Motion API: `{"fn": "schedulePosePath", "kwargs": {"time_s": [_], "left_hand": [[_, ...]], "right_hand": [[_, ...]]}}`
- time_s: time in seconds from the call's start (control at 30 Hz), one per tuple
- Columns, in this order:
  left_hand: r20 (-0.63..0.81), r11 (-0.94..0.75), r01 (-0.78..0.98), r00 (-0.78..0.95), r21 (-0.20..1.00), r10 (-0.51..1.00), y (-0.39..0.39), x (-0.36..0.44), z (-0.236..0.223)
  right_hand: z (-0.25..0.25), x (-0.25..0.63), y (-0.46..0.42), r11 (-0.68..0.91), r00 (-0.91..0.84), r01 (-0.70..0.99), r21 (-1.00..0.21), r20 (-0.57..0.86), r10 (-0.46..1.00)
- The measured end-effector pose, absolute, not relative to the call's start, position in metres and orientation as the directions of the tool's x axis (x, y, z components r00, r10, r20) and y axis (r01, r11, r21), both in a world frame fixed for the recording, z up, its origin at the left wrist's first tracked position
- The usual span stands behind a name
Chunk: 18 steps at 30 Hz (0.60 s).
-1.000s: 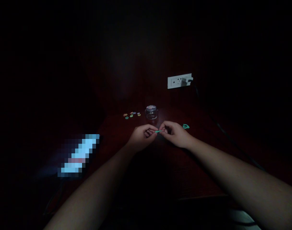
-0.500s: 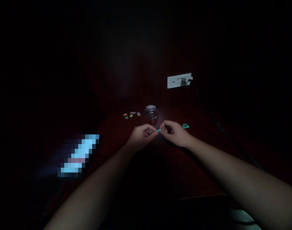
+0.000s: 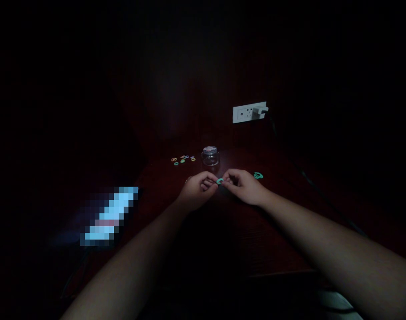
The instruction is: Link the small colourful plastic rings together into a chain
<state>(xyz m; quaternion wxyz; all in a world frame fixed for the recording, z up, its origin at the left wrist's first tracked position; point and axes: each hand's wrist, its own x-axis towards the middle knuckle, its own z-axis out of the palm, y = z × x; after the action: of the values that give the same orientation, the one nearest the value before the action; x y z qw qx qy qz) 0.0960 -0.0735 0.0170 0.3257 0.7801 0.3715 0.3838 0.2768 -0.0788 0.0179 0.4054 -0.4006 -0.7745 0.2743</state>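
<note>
Between my two hands is a small green hair tie (image 3: 219, 181), bent into a curved loop. My left hand (image 3: 199, 189) pinches its left end between thumb and fingertips. The thumb and forefinger of my right hand (image 3: 241, 183) close on the right end. Just to the right of that hand, more green hair ties (image 3: 258, 175) lie in a small heap on the dark red table (image 3: 263, 235). Behind the hands stands a clear lidded jar (image 3: 211, 157). Left of the jar, several small coloured hair ties (image 3: 182, 161) are scattered.
A lit, blurred-out screen (image 3: 111, 218) lies at the table's left side. On the back wall is a white socket panel (image 3: 244, 114) with a plug (image 3: 260, 110) in it. A dark cable (image 3: 332, 204) runs down the right side. Most of the surroundings are dark.
The green hair tie has turned from a nearly flat strip to a more open, arched loop between my fingers. Both hands have stayed almost in place.
</note>
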Motion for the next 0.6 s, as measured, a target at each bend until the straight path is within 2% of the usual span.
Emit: {"fn": "schedulePosePath", "kwargs": {"time_s": [0.23,0.6], "left_hand": [[0.365,-0.514,0.34,0.414,0.787,0.834,-0.0749,0.0978,0.0195],[0.373,-0.509,0.302,0.407,0.806,0.834,-0.0708,0.0978,0.0153]], "right_hand": [[0.0181,0.2769,-0.0793,0.541,-0.376,0.424,-0.726,0.403,0.835],[0.0167,0.2783,-0.0787,0.513,-0.422,0.391,-0.764,0.347,0.838]]}}
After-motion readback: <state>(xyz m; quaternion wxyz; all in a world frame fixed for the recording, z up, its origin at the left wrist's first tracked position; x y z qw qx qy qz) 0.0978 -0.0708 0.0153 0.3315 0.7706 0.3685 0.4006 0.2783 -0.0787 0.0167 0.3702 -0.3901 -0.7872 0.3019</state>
